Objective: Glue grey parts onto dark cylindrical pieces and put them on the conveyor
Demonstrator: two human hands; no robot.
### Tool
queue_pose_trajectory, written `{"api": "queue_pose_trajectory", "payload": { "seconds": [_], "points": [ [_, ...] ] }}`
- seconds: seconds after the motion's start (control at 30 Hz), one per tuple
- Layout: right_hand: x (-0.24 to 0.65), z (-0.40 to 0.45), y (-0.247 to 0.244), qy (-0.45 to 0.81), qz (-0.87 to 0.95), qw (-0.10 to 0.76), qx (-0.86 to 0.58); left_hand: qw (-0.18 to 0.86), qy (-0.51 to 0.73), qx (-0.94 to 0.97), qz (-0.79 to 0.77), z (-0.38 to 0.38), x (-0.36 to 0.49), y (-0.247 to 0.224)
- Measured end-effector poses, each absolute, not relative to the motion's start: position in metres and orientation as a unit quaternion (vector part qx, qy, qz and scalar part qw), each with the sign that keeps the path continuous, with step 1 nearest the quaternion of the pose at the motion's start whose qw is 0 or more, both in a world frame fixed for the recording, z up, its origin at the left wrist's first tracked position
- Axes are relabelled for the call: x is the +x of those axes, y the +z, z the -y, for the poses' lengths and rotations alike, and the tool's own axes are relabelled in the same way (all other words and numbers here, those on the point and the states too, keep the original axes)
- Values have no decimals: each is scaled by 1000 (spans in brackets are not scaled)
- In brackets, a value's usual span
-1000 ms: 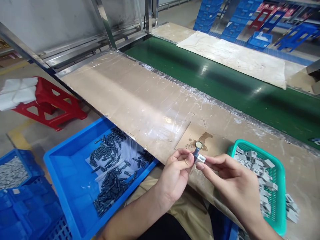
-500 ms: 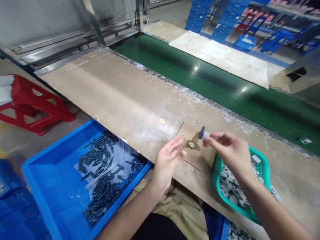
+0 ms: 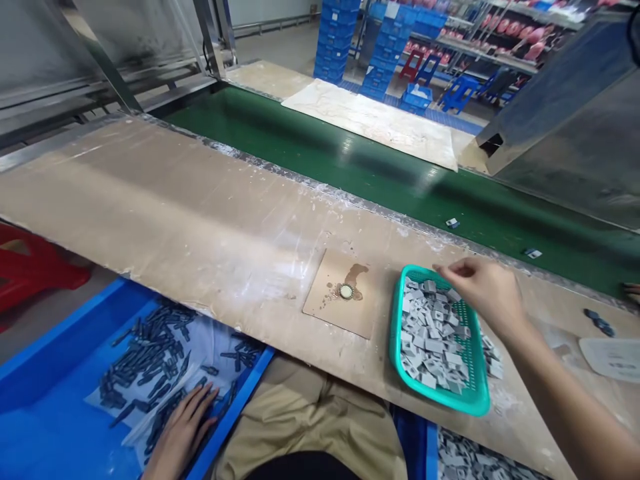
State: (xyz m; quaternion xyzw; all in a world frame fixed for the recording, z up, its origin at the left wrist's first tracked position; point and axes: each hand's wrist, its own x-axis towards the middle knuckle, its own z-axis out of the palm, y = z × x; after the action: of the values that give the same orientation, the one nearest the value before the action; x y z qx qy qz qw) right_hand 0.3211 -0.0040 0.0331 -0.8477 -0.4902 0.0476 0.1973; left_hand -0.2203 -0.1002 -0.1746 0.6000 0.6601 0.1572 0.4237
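Observation:
My left hand (image 3: 183, 427) reaches into the large blue bin (image 3: 50, 373), fingers stretched over a heap of small dark plastic parts (image 3: 145, 357). No part shows clearly in its grasp. My right hand (image 3: 487, 293) is above the far right rim of a green basket (image 3: 395, 333), thumb and forefinger closed together, nothing visible between them. Small grey block-shaped pieces (image 3: 433, 333) fill the basket. Left of it, a small round cap-like dish (image 3: 346, 291) with a pale centre sits on a stained cardboard square (image 3: 320, 300).
Beyond the table (image 3: 200, 220) runs a green belt (image 3: 300, 150) carrying two small dark-and-white pieces, one of them nearer (image 3: 453, 223). Dark parts (image 3: 599, 322) and a whitish tray or lid (image 3: 613, 359) lie at right. A red stool (image 3: 35, 273) stands left. Someone's fingers show at the right edge.
My left hand has dropped from above the table into the blue bin. The dark-and-white piece has left my right hand, and another such piece now lies on the belt. The view has shifted right.

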Motion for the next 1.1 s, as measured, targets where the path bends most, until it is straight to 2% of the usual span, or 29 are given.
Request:
{"api": "queue_pose_trajectory", "payload": {
  "seconds": [0.1,0.17,0.27,0.37,0.43,0.53,0.67,0.8,0.87,1.03,1.1],
  "points": [
    [308,25,17,33,515,114,-849,435,129,613,-647,108,-218,-177],
    [303,32,8,29,521,132,-843,431,136,618,-643,107,-212,-176],
    [298,36,6,65,517,235,-821,432,133,618,-643,100,-209,-178],
    [294,41,15,189,469,365,-782,450,129,614,-636,90,-211,-181],
    [291,43,25,290,437,396,-754,455,126,600,-646,84,-211,-178],
    [282,41,39,390,430,375,-723,512,148,497,-685,75,-205,-158],
    [266,30,47,470,456,313,-687,648,262,220,-681,63,-188,-114],
    [247,14,43,535,495,264,-631,690,332,81,-639,58,-174,-76],
    [236,6,37,518,524,266,-622,702,342,65,-621,59,-167,-64],
    [210,-7,13,260,669,254,-648,733,361,81,-571,62,-141,-51],
    [204,-10,5,220,703,242,-632,733,378,92,-558,62,-130,-49]
  ]
}}
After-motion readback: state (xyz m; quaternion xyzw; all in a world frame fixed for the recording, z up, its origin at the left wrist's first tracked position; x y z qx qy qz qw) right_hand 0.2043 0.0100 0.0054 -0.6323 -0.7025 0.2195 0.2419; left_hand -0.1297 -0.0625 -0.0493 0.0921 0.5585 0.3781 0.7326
